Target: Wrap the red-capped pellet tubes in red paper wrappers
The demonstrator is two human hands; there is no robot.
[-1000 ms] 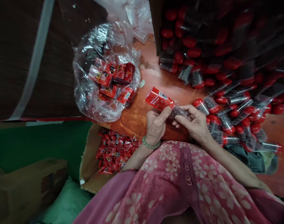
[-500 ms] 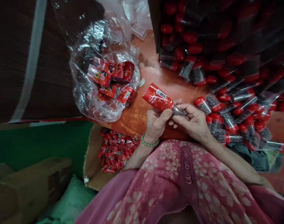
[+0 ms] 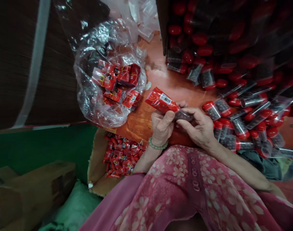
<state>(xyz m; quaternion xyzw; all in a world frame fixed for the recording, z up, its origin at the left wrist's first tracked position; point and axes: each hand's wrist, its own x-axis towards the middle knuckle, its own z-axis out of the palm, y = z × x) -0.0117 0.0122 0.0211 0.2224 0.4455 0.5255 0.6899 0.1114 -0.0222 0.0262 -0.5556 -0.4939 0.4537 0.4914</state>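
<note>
Head cam: L hand & R hand close together, both clamped on clear tube of dark bits, red printed sleeve over its end, held above orange table. Red-capped tubes lie just R; clear bag of red packs just L.

There are 2 hands, 1 red tube, 1 plastic bag.

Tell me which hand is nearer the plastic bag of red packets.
Left. The left hand is to the right of the plastic bag in view, not touching it; the right hand is farther off, on the left hand's far side.
</note>
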